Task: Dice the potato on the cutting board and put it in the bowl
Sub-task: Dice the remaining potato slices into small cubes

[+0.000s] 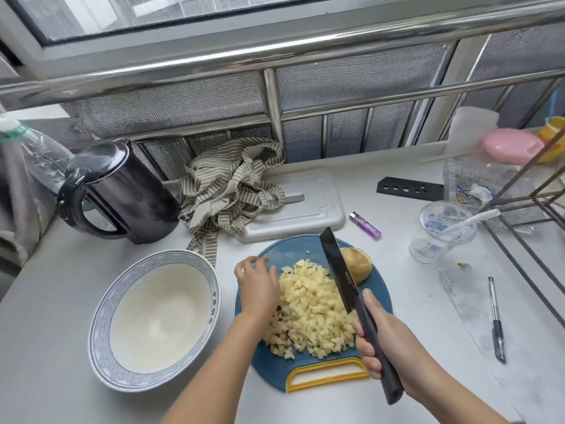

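White table (61, 377) under a steel-railed window is what is seen. The right grip (377, 341) is clenched round the dark handle of the knife (339, 270), with the thumb laid along the top. The black blade is pointed toward the far side and angled along the right edge of the diced potato (312, 310). Whether its edge is touching the board cannot be told.

The left grip (258, 286) is released, palm down, fingers loosely bent, nothing held. It is set against the left side of the pile. The pale cubes are heaped in the middle of the round blue cutting board (293, 249), whose yellow handle is turned to the near side. One uncut potato piece (356, 264) is seen on the board, just right of the blade.

The bowl (97, 332), white with a blue patterned rim, is placed just left of the board.

Farther out, a dark kettle (122, 191) is stood at the far left. A striped cloth (226, 185) is draped partly over a white board (305, 203) beyond the blue one. A purple lighter (365, 225) is laid just right of that white board. A clear plastic cup (440, 234) and a pen (496, 319) are seen on the right, well apart from the cutting.
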